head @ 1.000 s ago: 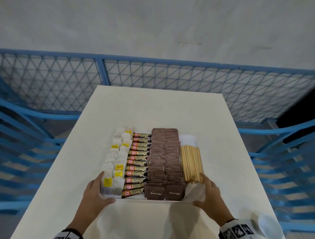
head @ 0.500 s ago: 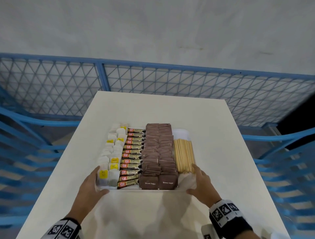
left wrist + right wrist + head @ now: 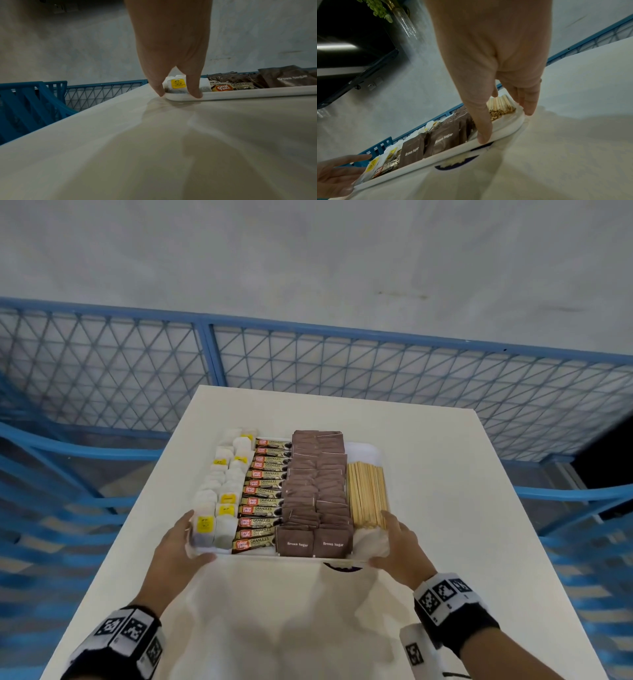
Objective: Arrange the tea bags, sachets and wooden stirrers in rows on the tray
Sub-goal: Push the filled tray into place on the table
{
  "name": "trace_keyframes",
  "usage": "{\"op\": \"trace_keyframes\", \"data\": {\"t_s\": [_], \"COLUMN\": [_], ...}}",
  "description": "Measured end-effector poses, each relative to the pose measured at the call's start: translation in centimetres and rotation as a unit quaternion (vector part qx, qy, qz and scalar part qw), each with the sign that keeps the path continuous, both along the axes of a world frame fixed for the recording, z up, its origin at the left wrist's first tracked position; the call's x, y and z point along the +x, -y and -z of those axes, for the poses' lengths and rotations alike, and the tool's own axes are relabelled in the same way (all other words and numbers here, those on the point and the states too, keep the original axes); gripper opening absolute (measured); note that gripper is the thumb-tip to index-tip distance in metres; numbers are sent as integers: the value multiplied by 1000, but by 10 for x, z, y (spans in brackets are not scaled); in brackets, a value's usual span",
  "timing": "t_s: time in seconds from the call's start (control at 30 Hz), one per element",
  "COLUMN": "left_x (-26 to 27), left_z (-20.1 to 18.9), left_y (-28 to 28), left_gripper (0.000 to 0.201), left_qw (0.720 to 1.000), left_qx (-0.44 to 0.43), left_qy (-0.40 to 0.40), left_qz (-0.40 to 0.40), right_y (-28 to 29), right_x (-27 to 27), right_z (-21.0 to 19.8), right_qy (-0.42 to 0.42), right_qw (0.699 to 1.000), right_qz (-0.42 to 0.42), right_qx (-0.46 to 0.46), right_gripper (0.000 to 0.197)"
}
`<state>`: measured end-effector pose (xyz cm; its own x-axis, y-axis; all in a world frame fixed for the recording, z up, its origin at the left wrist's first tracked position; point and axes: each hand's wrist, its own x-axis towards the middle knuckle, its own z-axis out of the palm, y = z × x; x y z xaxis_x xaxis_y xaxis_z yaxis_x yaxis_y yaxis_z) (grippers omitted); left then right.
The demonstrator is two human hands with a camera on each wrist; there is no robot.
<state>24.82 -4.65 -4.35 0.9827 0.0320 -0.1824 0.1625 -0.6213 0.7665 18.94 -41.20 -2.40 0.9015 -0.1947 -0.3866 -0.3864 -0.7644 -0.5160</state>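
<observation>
A white tray point(image 3: 260, 556) lies on the white table point(image 3: 445, 508). It holds rows running away from me: white tea bags point(image 3: 224, 498) with yellow tags on the left, then coffee granule sachets point(image 3: 263, 501), brown sugar sachets point(image 3: 318, 491), and wooden stirrers point(image 3: 366, 494) on the right. My left hand point(image 3: 186, 537) touches the tray's near-left corner; the left wrist view shows straight fingers point(image 3: 194, 86) on the rim point(image 3: 248, 94). My right hand point(image 3: 394, 539) rests on the near-right corner, its thumb point(image 3: 484, 132) on the near rim point(image 3: 436, 159) and its fingers along the right side.
A blue mesh fence point(image 3: 342, 364) runs behind the table's far edge. Blue crates point(image 3: 51, 508) stand on both sides. A dark blue-edged mark point(image 3: 342, 568) shows just under the tray's near rim. A glass vase with greenery point(image 3: 399, 20) appears in the right wrist view.
The tray has slid away from me toward the table's far edge, with both hands staying on its near corners.
</observation>
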Motion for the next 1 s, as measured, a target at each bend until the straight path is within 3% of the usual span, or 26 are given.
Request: {"op": "trace_keyframes", "data": {"t_s": [0.43,0.73,0.87,1.0], "left_x": [44,44,23,-13], "left_z": [-12,-10,-11,-23], "left_y": [9,10,15,41], "left_gripper": [74,65,65,47], "left_qw": [1000,998,993,987], "left_qx": [22,51,108,90], "left_qy": [5,16,49,122], "left_qz": [5,26,24,58], "right_y": [0,-2,-2,4], "right_x": [52,52,35,14], "right_z": [4,3,-15,-62], "right_qy": [-3,1,60,193], "right_qw": [1000,1000,997,978], "right_qz": [-3,10,34,79], "right_qx": [-11,-21,-15,-3], "right_gripper": [95,91,77,49]}}
